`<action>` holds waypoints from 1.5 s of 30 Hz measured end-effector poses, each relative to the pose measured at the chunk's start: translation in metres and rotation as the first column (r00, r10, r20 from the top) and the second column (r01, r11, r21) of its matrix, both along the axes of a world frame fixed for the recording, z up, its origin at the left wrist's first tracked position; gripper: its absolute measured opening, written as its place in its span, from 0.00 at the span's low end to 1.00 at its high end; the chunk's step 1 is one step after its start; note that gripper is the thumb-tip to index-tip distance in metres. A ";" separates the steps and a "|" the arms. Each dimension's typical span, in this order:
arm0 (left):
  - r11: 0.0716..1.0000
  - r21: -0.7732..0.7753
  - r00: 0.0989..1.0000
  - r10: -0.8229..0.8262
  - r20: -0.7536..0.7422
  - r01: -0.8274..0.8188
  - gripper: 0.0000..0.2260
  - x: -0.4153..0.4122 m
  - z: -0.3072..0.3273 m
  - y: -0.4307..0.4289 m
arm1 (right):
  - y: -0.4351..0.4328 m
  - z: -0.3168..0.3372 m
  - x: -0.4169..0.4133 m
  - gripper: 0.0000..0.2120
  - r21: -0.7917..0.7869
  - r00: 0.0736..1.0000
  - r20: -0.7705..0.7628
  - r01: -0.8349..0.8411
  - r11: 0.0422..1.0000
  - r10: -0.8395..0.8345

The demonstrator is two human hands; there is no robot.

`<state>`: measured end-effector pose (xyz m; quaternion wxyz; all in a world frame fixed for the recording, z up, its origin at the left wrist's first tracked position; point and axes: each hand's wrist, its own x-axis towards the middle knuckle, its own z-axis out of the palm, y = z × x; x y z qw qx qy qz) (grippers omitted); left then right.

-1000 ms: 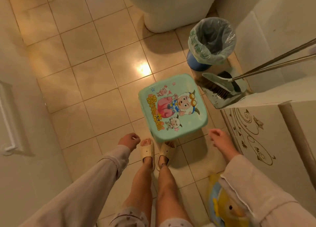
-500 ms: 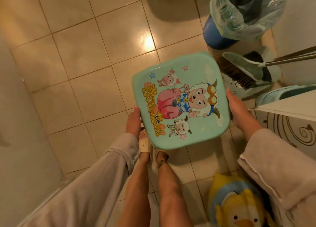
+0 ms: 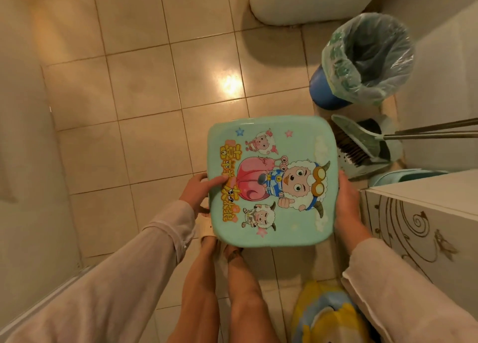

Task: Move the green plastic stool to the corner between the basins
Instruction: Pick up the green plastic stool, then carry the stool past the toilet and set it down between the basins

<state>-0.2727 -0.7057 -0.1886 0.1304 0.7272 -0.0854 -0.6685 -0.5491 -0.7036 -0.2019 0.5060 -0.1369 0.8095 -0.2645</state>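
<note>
The green plastic stool (image 3: 297, 146), its seat printed with cartoon sheep, is lifted off the tiled floor and held level in front of me, above my feet. My left hand (image 3: 199, 191) grips its left edge with the thumb on the seat. My right hand (image 3: 346, 203) clasps its right edge. The stool's legs are hidden under the seat. A green basin rim (image 3: 403, 176) peeks out behind the cabinet on the right.
A blue bin with a plastic liner (image 3: 362, 60) stands at the right. A broom and dustpan (image 3: 362, 146) lean beside it. A white patterned cabinet (image 3: 424, 218) is at my right, the toilet base (image 3: 297, 3) ahead, a yellow-blue cartoon item (image 3: 328, 314) on the floor.
Both hands reached down to the stool on the floor, took its two side edges and lifted it up toward me; my view has tilted and shifted slightly.
</note>
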 end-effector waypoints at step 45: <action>0.768 -0.581 0.954 0.296 -0.050 -0.269 0.08 0.360 0.301 -0.129 | -0.213 0.319 0.367 0.25 -0.463 0.884 0.232 -0.267 0.845 0.407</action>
